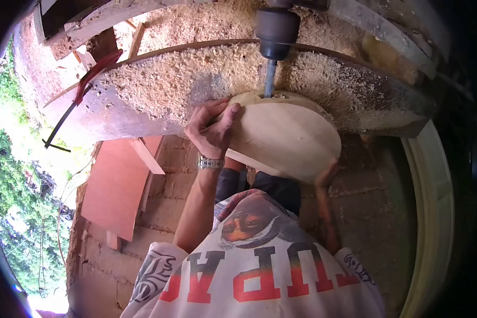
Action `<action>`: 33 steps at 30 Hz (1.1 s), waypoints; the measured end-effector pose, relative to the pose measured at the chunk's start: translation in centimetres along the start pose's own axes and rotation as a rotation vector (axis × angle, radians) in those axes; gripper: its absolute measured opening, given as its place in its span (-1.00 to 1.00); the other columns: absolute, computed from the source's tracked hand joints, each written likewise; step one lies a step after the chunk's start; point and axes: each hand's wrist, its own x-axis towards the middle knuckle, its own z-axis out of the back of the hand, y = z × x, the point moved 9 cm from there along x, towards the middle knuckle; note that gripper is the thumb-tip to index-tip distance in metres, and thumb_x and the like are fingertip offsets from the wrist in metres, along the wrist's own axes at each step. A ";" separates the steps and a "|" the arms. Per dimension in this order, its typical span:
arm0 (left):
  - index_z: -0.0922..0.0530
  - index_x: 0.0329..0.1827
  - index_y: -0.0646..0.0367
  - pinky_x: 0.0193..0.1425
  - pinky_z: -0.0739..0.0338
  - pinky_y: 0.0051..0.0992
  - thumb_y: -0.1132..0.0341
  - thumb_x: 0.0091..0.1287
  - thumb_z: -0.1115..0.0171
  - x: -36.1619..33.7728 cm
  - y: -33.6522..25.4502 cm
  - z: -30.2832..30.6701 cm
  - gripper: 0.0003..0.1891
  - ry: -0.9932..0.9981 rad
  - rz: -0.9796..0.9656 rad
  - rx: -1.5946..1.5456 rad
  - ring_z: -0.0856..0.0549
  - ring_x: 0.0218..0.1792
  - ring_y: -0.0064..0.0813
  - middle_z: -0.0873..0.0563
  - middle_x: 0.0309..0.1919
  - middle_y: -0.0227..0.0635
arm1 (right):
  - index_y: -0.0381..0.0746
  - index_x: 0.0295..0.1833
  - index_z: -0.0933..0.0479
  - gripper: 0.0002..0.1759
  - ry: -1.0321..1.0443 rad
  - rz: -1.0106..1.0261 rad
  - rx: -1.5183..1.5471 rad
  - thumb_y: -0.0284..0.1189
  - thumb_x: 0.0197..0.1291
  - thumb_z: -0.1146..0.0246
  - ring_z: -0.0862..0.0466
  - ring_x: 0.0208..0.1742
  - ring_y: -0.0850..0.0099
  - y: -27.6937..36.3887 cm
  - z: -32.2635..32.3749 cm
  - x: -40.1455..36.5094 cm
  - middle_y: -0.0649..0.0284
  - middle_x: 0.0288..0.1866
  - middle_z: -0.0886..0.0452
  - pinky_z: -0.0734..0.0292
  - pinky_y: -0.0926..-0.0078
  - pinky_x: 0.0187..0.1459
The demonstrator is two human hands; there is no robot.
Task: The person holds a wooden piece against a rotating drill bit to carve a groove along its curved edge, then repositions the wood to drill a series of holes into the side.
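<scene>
A pale oval wooden piece point(286, 139) is tilted toward me at the front of a sawdust-covered workbench. My left hand point(212, 127) is closed on its left edge, with the thumb on the top side; a metal watch circles that wrist. At the lower right edge my right hand point(326, 174) grips the same piece, its fingers partly hidden and in shadow. Above, a dark drill chuck point(277, 34) carries a metal bit point(270, 78). The bit's lower end meets the far rim of the wood, where a rough cut and shavings show.
Sawdust point(164, 85) coats the bench. A red-handled tool with a bent black rod point(93, 79) overhangs its left end. Below stand a reddish board point(116, 185) and a wood strip point(147, 156). Boards point(381, 26) lie behind; a pale curved frame point(434, 212) is at right.
</scene>
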 end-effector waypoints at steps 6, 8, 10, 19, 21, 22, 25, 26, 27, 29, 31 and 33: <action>-0.86 -0.25 0.26 0.06 -0.73 -0.35 0.27 0.17 -0.73 0.7 -0.7 -0.5 -0.74 0.030 0.000 0.005 -0.86 -0.19 -0.33 -0.92 -0.23 -0.19 | -0.43 0.43 -0.48 -0.30 -0.035 -0.003 -0.197 0.00 0.76 0.18 -0.60 0.32 -0.01 3.0 -1.3 -1.9 -0.16 0.35 -0.58 -0.46 0.03 0.37; -0.85 -0.25 0.26 0.06 -0.73 -0.35 0.28 0.18 -0.72 1.1 -1.2 -0.6 -0.75 0.041 0.001 0.032 -0.86 -0.18 -0.32 -0.92 -0.22 -0.19 | -0.43 0.46 -0.48 -0.30 -0.068 0.085 -0.268 0.00 0.75 0.14 -0.60 0.32 0.01 -1.3 -0.3 -2.1 -0.16 0.38 -0.59 -0.46 0.03 0.37; -0.85 -0.24 0.26 0.06 -0.74 -0.36 0.29 0.19 -0.71 1.0 -1.9 -0.9 -0.76 0.053 -0.010 0.040 -0.87 -0.17 -0.31 -0.92 -0.20 -0.18 | -0.44 0.45 -0.50 -0.30 -0.009 -0.008 -0.196 0.01 0.74 0.11 -0.59 0.34 0.03 0.8 -0.1 -1.0 -0.16 0.40 -0.58 -0.44 0.03 0.39; -0.82 -0.25 0.28 0.03 -0.75 -0.37 0.34 0.21 -0.70 0.2 -0.9 -0.4 -0.78 0.046 -0.034 -0.011 -0.87 -0.14 -0.32 -0.91 -0.14 -0.12 | -0.44 0.34 -0.56 -0.26 -0.006 -0.429 0.654 0.07 0.72 0.12 -0.66 0.21 0.21 0.3 -0.3 -0.2 -0.02 0.26 -0.67 -0.55 0.14 0.25; -0.81 -0.25 0.28 0.02 -0.74 -0.37 0.33 0.21 -0.70 0.2 -0.9 -0.4 -0.77 0.039 -0.018 -0.022 -0.87 -0.15 -0.33 -0.92 -0.15 -0.13 | -0.43 0.33 -0.56 -0.26 -0.035 -0.461 0.600 0.07 0.72 0.14 -0.68 0.18 0.20 -0.1 0.3 -0.3 -0.03 0.22 -0.69 -0.58 0.16 0.22; -0.81 -0.25 0.29 0.02 -0.74 -0.38 0.33 0.21 -0.71 0.3 -0.9 -0.3 -0.77 0.033 -0.011 -0.027 -0.87 -0.15 -0.33 -0.92 -0.15 -0.14 | -0.43 0.35 -0.56 -0.25 0.016 -0.282 0.340 0.08 0.72 0.14 -0.69 0.20 0.19 1.2 -0.1 0.2 -0.04 0.24 -0.68 -0.58 0.16 0.22; -0.82 -0.25 0.29 0.02 -0.75 -0.38 0.32 0.21 -0.71 0.3 -0.6 -0.3 -0.76 0.036 0.013 -0.005 -0.87 -0.16 -0.34 -0.92 -0.16 -0.15 | -0.43 0.36 -0.55 -0.23 0.087 -0.051 0.112 0.12 0.70 0.10 -0.65 0.23 0.23 4.4 -2.0 0.2 -0.01 0.28 -0.66 -0.55 0.16 0.24; -0.82 -0.25 0.29 0.02 -0.75 -0.38 0.32 0.22 -0.70 0.5 -0.7 -0.3 -0.76 0.035 0.000 0.007 -0.87 -0.16 -0.34 -0.92 -0.17 -0.15 | -0.43 0.36 -0.55 -0.23 0.090 -0.048 0.117 0.12 0.70 0.09 -0.64 0.23 0.24 5.0 -2.2 0.1 -0.01 0.28 -0.66 -0.54 0.16 0.25; -0.82 -0.24 0.29 0.02 -0.75 -0.38 0.32 0.22 -0.70 0.5 -0.9 -0.2 -0.76 0.037 -0.011 0.020 -0.87 -0.16 -0.35 -0.92 -0.17 -0.15 | -0.43 0.35 -0.55 -0.23 0.092 -0.045 0.121 0.13 0.69 0.08 -0.64 0.23 0.24 5.2 -2.4 -0.1 0.00 0.29 -0.66 -0.54 0.16 0.25; -0.82 -0.24 0.28 0.01 -0.74 -0.38 0.31 0.22 -0.70 0.7 -1.2 -0.5 -0.76 0.036 -0.029 0.022 -0.87 -0.16 -0.35 -0.92 -0.18 -0.16 | -0.43 0.36 -0.56 -0.23 0.083 -0.069 0.099 0.12 0.70 0.11 -0.66 0.23 0.20 5.2 -2.0 0.5 -0.04 0.29 -0.67 -0.56 0.14 0.24; -0.82 -0.24 0.28 0.01 -0.74 -0.38 0.30 0.23 -0.70 0.7 -1.2 -0.4 -0.76 0.038 -0.036 0.012 -0.87 -0.16 -0.34 -0.92 -0.18 -0.16 | -0.44 0.35 -0.56 -0.23 0.075 -0.091 0.077 0.11 0.70 0.11 -0.67 0.22 0.18 5.2 -1.5 0.6 -0.05 0.28 -0.67 -0.57 0.13 0.24; -0.82 -0.24 0.28 0.01 -0.74 -0.37 0.30 0.23 -0.69 0.8 -1.9 -0.4 -0.77 0.046 -0.048 0.028 -0.87 -0.16 -0.35 -0.92 -0.18 -0.16 | -0.44 0.35 -0.56 -0.23 0.057 -0.106 0.067 0.12 0.70 0.09 -0.67 0.21 0.18 5.0 -1.4 0.5 -0.04 0.27 -0.67 -0.57 0.13 0.23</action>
